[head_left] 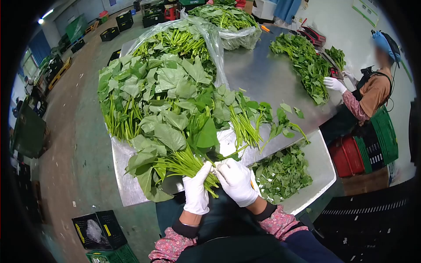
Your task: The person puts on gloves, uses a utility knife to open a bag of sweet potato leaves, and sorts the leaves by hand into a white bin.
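My left hand (197,189), in a white glove, is closed round the stems of a bunch of leafy greens (180,160). The bunch is tilted, with its broad leaves up and away from me and its cut stem ends pointing down towards my body. Gloved in white too, my right hand (237,180) is pinched against the stems close beside the left fingers. What exactly lies between its fingertips is partly hidden. Just beyond, a large heap of the same greens (162,83) covers the metal table (263,65), and a looser bunch (245,125) lies to its right.
A white tub (322,175) with loose leaves (285,171) stands at the table's right front. Opposite on the right, a person (372,87) in white gloves handles another pile of greens (302,61). Clear plastic (213,44) wraps the far heap. Crates (100,232) stand lower left.
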Tool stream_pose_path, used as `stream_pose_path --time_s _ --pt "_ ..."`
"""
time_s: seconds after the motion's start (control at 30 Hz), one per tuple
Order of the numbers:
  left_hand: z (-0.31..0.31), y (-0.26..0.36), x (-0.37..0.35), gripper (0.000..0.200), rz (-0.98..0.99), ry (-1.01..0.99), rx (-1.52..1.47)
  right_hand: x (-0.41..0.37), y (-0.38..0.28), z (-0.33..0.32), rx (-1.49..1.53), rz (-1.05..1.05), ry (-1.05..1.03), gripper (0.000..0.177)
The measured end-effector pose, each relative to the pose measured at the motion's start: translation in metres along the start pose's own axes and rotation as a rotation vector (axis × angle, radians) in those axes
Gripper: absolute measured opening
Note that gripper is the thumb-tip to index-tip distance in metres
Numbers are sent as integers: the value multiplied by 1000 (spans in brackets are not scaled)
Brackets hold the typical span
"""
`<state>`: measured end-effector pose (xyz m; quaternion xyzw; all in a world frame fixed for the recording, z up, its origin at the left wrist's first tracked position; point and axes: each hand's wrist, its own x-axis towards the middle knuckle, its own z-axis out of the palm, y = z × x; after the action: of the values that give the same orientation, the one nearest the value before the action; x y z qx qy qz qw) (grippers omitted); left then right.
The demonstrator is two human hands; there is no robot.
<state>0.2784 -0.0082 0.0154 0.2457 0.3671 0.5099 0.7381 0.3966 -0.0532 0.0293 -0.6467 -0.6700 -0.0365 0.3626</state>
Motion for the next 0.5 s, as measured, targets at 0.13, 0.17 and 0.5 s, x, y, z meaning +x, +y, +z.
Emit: stream_pose_path --time_s 0.13,0.17,0.5 --pt "-1 1 -1 18 -1 13 -66 -1 -4 3 117 11 57 9" --pt "-2 4 -1 19 2 -4 -59 -2 -5 3 153 19 73 8" --pt "1 15 -7 23 -16 -90 182 -6 18 2 1211 753 -284 36"
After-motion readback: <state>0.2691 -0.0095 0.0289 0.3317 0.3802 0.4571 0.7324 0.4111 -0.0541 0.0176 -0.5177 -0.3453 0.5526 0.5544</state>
